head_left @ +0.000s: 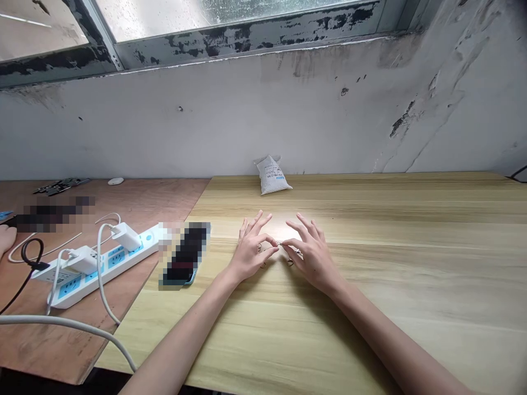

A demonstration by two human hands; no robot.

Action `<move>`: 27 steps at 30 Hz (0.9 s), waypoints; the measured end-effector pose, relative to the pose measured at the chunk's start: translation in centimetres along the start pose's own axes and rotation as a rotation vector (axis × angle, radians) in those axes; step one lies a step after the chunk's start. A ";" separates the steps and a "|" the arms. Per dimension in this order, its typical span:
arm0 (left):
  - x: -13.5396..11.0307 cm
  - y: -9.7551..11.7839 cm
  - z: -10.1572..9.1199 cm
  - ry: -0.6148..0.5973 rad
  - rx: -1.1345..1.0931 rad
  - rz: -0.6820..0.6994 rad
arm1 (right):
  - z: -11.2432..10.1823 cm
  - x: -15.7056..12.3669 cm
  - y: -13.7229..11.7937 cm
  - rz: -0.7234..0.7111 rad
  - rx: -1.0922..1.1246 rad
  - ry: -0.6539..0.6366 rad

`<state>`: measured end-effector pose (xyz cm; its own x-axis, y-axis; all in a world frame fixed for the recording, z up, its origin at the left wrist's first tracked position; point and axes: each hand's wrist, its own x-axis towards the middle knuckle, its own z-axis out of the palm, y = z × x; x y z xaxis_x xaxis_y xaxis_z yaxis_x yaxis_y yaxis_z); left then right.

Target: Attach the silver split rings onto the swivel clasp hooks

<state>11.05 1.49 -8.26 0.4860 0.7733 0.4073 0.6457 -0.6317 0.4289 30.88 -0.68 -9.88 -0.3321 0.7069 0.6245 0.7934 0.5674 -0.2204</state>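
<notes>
Over the pale wooden worktop (411, 263), the left hand (250, 251) and the right hand (315, 260) are pinching a small thin piece (279, 243) between them, thumb and forefinger of each clamping on it while the other fingers are spreading apart. Its exact form is too small to tell. Small rings (290, 262) are lying near, at about five and seven o'clock from it. A white packet (274, 176) is leaning by the wall at twelve o'clock. At nine, a blurred phone (185, 255) is lying flat; farther out, a power strip (113, 262) is holding white plugs (127, 237).
</notes>
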 end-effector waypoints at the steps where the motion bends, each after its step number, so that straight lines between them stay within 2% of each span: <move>1: 0.0 0.0 0.0 -0.001 -0.004 -0.005 | -0.1 0.0 0.0 -0.009 -0.005 -0.001; 16: -0.1 -0.1 0.0 -0.042 -0.028 -0.034 | -1.0 0.4 0.0 -0.174 -0.177 -0.050; 22: 0.0 0.1 -0.2 -0.022 -0.047 -0.057 | -0.6 0.4 0.2 -0.171 -0.243 -0.049; 27: 0.0 0.2 -0.3 -0.030 -0.059 -0.086 | -0.4 0.4 0.2 -0.143 -0.198 -0.013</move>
<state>10.99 1.37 -7.95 0.4482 0.8255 0.3429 0.6502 -0.5643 0.5087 31.12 -0.47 -9.40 -0.4541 0.6312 0.6288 0.8218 0.5694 0.0219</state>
